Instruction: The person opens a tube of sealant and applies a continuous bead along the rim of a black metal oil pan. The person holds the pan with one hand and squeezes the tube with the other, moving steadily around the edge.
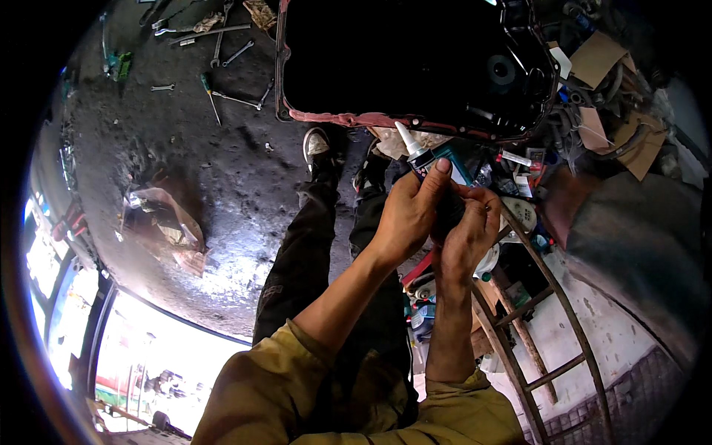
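Observation:
Both hands are closed on a dark sealant tube (421, 159) with a white cone nozzle, which points up and to the left. My left hand (408, 211) wraps the tube just below its shoulder, the thumb pressed along its side. Round its lower part, my right hand (469, 226) has its fingers curled; the tube's end is hidden by the hands. Just beyond the nozzle tip lies the near edge of a large black pan-shaped housing (386, 67). A reddish strip (334, 119), apparently sealant, runs along that rim. The tip looks close to the rim; I cannot tell whether they touch.
Several wrenches (237, 53) and a green-handled screwdriver (210, 93) lie on the dark, stained floor at left. A crumpled sheet or bag (167, 226) lies lower. Hoses and cardboard pieces (597, 59) crowd the right. A metal ladder (571, 319) stands right of my arms.

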{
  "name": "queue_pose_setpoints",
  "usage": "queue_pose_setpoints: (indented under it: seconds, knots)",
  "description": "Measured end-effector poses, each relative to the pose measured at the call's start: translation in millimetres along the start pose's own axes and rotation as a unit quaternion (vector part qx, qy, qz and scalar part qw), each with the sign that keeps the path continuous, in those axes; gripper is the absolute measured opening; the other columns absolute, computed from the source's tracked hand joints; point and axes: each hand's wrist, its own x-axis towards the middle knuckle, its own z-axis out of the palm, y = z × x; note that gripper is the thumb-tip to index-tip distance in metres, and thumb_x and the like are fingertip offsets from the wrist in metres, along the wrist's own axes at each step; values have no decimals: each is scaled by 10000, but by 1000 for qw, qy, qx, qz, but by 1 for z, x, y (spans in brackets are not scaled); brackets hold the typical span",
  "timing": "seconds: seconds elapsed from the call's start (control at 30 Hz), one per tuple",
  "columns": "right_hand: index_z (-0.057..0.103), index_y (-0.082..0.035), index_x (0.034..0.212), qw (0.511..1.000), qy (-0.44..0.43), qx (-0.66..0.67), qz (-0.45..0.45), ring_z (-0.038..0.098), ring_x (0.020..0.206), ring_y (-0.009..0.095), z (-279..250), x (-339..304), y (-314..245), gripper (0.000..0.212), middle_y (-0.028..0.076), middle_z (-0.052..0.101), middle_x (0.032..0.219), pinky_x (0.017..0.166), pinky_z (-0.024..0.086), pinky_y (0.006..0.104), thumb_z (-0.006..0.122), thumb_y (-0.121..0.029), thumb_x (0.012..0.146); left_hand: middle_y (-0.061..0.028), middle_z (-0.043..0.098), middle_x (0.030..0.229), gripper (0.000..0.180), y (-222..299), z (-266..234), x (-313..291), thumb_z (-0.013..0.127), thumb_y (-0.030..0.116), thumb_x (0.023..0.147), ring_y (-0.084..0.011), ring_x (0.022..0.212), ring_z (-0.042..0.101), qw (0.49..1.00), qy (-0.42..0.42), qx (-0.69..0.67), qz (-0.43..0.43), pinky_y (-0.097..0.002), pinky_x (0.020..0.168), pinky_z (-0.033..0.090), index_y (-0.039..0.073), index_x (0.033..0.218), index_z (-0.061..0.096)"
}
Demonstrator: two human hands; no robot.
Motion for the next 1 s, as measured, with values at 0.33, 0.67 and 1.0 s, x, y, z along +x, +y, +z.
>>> queue_pose_setpoints:
  seconds: [0.33,0.67,1.0]
  knots:
    - [482,11,1080,997,-34,25,67,570,905,216,2,0,-14,239,151,570,1021,791,521,350,439,-189,956,-24,581,632,585,-4,-3,5,541,545,980,-103,484,560,999,38,29,-9,-243,418,455,-3,797,632]
    - [522,-2,1068,993,-37,7,113,557,946,223,3,2,-18,280,139,543,1038,740,552,361,445,-240,941,-28,572,580,583,1,-1,6,549,536,978,-126,419,564,996,67,50,-12,-252,376,449,-1,761,617]
    - [510,-10,1082,984,-44,30,170,575,905,222,-1,5,-18,272,148,543,1046,699,556,346,437,-224,933,-55,581,573,546,5,1,4,567,499,981,-143,411,579,996,69,42,-27,-256,366,457,8,742,580]
